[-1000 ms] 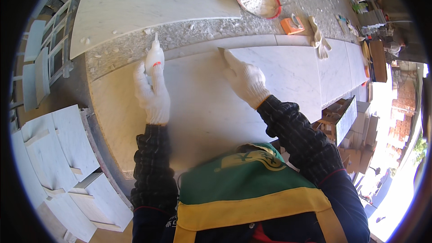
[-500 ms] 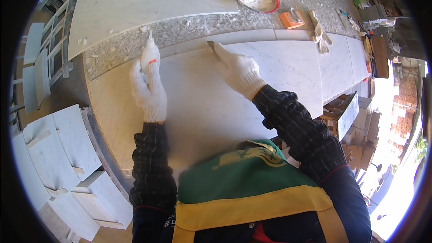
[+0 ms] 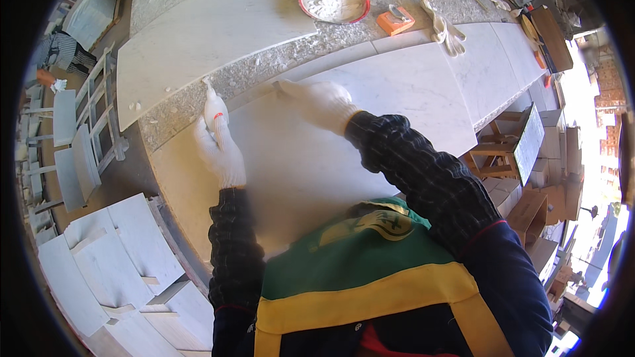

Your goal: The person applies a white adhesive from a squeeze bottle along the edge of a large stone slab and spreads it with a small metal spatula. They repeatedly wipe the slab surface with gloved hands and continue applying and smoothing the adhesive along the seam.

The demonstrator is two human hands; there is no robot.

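Note:
My left hand [image 3: 221,155], in a white knit glove, is wrapped round a white squeeze bottle [image 3: 213,106]. The bottle's narrow nozzle points away from me over the far edge of a pale marble slab [image 3: 397,102]. Blurred by motion, my gloved right hand [image 3: 323,102] is closed over the slab, right of the bottle. From its fingers a thin dark blade, like a putty knife [image 3: 280,88], juts left near the slab's far edge. Its handle is hidden in the glove.
Beyond lie another slab [image 3: 211,33], a red-rimmed bowl [image 3: 362,12] of white paste with a scraper, an orange box [image 3: 395,24] and spare gloves [image 3: 442,30]. Stacked panels [image 3: 106,258] and racks [image 3: 92,109] stand left, where a co-worker's striped sleeve [image 3: 74,53] shows. A wooden stool [image 3: 503,149] stands right.
The view has swung, so the bowl and orange box appear further left. My right hand and blade appear lower and further left, now blurred. Both hands keep their holds.

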